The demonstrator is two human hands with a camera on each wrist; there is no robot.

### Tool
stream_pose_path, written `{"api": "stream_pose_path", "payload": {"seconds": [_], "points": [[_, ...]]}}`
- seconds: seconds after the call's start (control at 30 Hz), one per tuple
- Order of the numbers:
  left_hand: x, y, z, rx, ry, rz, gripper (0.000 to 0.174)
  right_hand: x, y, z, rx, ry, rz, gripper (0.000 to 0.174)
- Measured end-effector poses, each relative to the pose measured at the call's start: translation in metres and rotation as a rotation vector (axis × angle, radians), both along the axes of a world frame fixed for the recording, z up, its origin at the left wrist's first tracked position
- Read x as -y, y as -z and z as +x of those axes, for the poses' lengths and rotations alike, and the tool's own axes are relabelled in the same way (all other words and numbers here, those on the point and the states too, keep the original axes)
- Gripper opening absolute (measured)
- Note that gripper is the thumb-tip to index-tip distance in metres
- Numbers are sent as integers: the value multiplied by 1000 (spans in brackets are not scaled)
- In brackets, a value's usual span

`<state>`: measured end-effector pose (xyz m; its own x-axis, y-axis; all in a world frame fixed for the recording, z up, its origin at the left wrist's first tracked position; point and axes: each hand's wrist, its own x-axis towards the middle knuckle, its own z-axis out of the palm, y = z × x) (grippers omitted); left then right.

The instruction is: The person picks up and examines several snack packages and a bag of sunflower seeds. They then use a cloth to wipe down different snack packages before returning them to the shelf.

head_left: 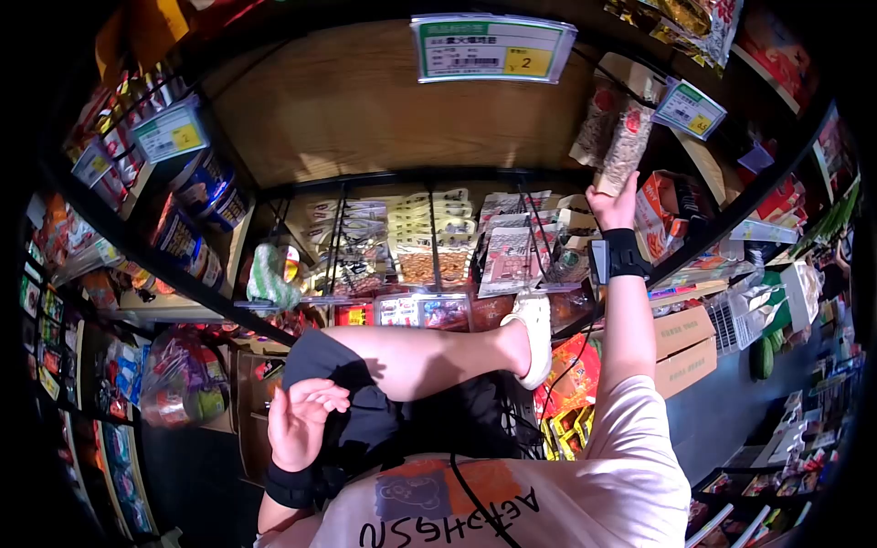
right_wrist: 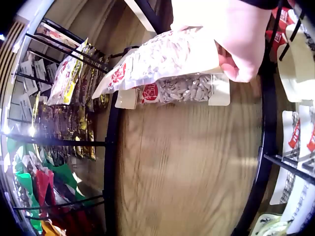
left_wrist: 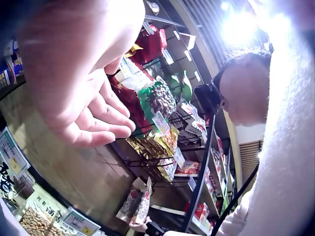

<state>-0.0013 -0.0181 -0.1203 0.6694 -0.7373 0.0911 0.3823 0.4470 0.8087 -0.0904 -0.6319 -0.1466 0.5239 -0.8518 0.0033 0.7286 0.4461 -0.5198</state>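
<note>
My right hand is stretched out to the right end of the upper shelf and grips the bottom end of a bag of sunflower seeds, with a clear front and a red print. Its curled fingers show at the bag's edge in the right wrist view. A second bag of seeds of the same look lies right beside it, partly covered by the held one. My left hand hovers over the bent leg, palm showing and fingers loosely extended, with nothing in it.
A price tag hangs on the rail of the wooden shelf. Below stand rows of packaged nuts. Dark tubs are at the left, a red box at the right. Black metal posts frame the shelf.
</note>
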Motion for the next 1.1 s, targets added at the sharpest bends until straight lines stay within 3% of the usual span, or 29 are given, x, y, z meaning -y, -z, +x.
{"api": "stream_pose_path", "payload": {"seconds": [0.1, 0.17, 0.2, 0.27, 0.33, 0.4, 0.53, 0.6, 0.7, 0.73, 0.77, 0.87, 0.93, 1.0, 1.1], "points": [[2, -2, -2, 5, 19, -8, 63, 0, 8, -22, 4, -25, 91, 43], [1, 0, -3, 22, 49, 10, 63, -33, -14, -30, 18, 39, 54, 42], [0, 1, -4, 28, 59, 25, 63, -23, -11, -37, 72, -69, -2, 43], [2, 2, -8, 31, 97, -3, 61, -34, -20, -44, 92, -33, 76, 42], [3, -1, -10, 73, 133, 0, 59, -45, -23, -54, 61, -45, -21, 42], [6, -1, -12, 51, 148, -48, 53, -58, -33, -64, 124, -198, 26, 40], [18, 3, -15, -24, 232, -118, 40, -98, -40, -88, 67, -24, 3, 42], [29, -18, -27, 11, 204, 22, 32, -121, -46, -104, 139, -128, 55, 43], [52, -28, -28, 172, 355, -35, 34, -150, -52, -116, 103, -38, 21, 47], [60, -28, -30, 202, 416, -65, 34, -142, -46, -125, 116, -145, -50, 46], [67, -28, -35, 206, 398, -79, 29, -133, -40, -133, 124, -122, -56, 45], [82, -37, -42, 390, 393, -75, 30, -198, -66, -130, 13, 99, -27, 43], [90, -33, -49, 306, 390, -91, 28, -187, -57, -150, 122, -143, -61, 48], [102, -21, -54, 229, 455, -153, 28, -196, -60, -156, 150, -198, 27, 48], [104, -16, -60, 239, 461, -138, 26, -193, -52, -169, 127, -74, -79, 47]]}}
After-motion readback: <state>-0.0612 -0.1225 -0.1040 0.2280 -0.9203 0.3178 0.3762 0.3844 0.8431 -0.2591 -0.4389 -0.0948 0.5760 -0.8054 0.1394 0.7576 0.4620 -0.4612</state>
